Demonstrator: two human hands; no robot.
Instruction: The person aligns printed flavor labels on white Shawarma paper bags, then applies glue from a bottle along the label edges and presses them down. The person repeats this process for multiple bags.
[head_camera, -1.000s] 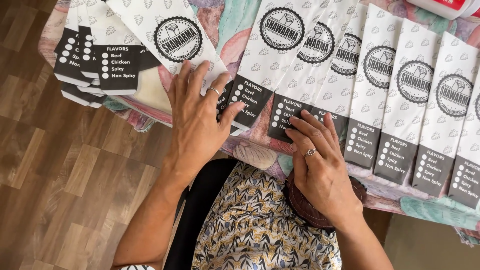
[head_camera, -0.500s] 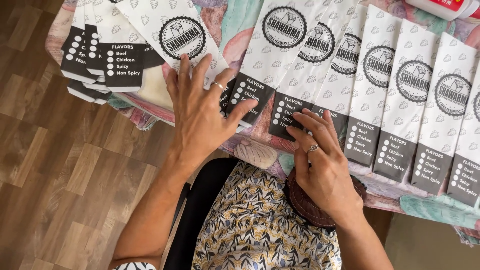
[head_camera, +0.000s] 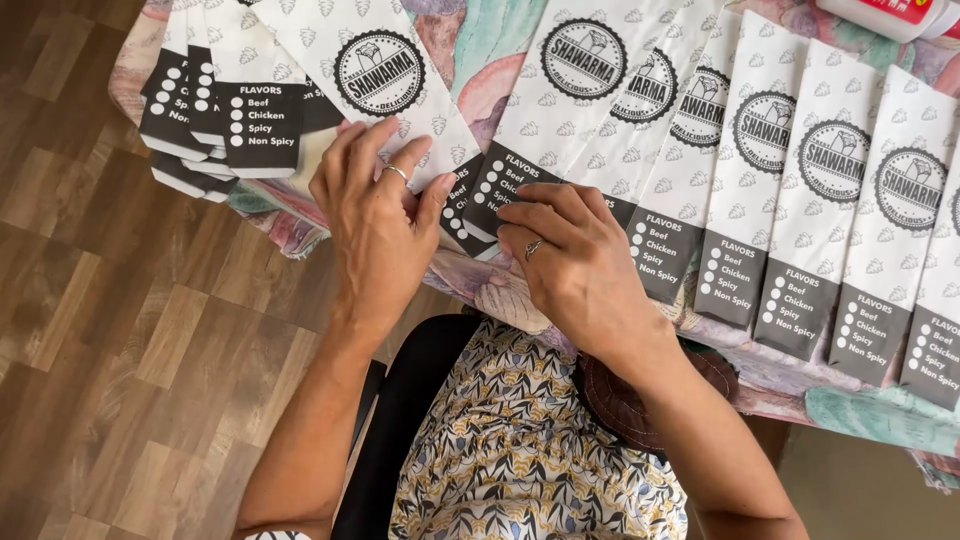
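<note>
Long white paper bags with round black emblems and black printed ends lie in an overlapping row on a floral tablecloth (head_camera: 480, 50). My left hand (head_camera: 375, 215) rests on the lower part of a tilted paper bag (head_camera: 385, 75). Its fingers lie close together and its thumb presses the bag's black end (head_camera: 462, 205). My right hand (head_camera: 575, 265) is just to the right, fingers bent. Its fingertips pinch the black end of the neighbouring bag (head_camera: 585, 60). The two hands nearly touch. Each hand wears a ring.
A fanned stack of the same bags (head_camera: 220, 120) hangs over the table's left corner. More bags (head_camera: 830, 200) run to the right edge. A red and white bottle (head_camera: 880, 15) lies at the top right. Below are a wooden floor (head_camera: 120, 300), a black chair (head_camera: 400, 420) and a brown round cloth item (head_camera: 620, 405).
My right hand has moved left and up, close to my left hand. My left hand's spread fingers have drawn together on the tilted bag.
</note>
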